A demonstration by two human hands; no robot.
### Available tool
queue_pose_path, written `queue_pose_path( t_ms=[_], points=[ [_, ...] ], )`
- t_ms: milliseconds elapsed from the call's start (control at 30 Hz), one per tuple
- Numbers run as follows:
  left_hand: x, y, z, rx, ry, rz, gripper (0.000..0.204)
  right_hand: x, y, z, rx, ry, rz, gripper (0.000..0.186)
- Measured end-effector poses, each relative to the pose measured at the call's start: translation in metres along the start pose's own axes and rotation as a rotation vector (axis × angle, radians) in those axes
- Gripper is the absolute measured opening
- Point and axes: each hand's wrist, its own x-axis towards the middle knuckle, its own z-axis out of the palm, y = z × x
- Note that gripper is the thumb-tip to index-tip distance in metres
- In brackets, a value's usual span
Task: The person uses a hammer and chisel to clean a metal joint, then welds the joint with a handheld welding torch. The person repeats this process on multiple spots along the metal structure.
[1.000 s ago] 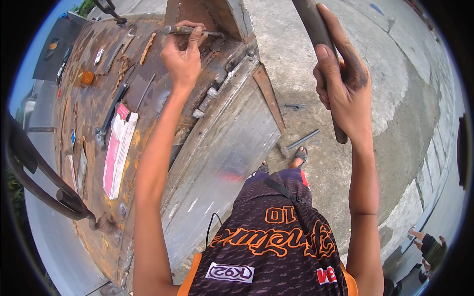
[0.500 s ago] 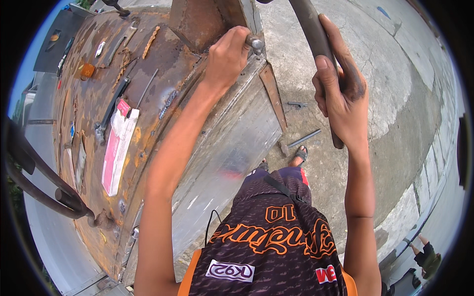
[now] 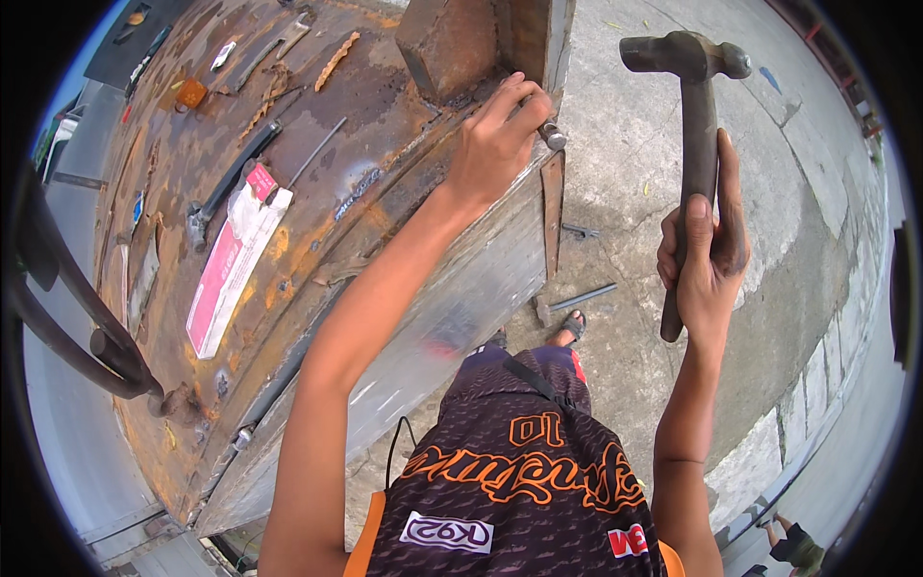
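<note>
The left hand (image 3: 498, 144) is holding a metal rod (image 3: 553, 137) in bent fingers at twelve o'clock, its end poking toward one o'clock. The right hand (image 3: 707, 252) is gripping a hammer (image 3: 699, 135) at two o'clock, one finger pointing up its handle.

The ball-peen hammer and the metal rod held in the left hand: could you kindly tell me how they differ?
The ball-peen hammer has a wide head; the metal rod shows a small round end. The hammer is mostly visible, the rod mostly hidden. The right hand grips the hammer, the left hand the rod. Both are hand-held.
</note>
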Motion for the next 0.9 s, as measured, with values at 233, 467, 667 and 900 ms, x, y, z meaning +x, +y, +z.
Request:
queue_pose_path(
  t_ms=[233,467,667,900],
  points=[
    [-0.008,0.008,0.019,0.085,-0.043,-0.116,0.041,-0.019,0.002,0.003,-0.036,0.003,0.031,0.058],
    [-0.009,0.045,0.005,-0.062,-0.111,-0.021,0.029,-0.021,0.009,-0.006,-0.036,0.061,0.033,0.066],
    [-0.006,0.014,0.018,0.083,-0.059,-0.002,0.025,-0.034,0.03,-0.018,-0.004,0.069,0.022,0.067],
    [0.003,0.014,0.033,0.215,-0.119,0.014,0.027,-0.066,0.093,0.037,0.266,0.33,-0.414,0.074]
  ],
)
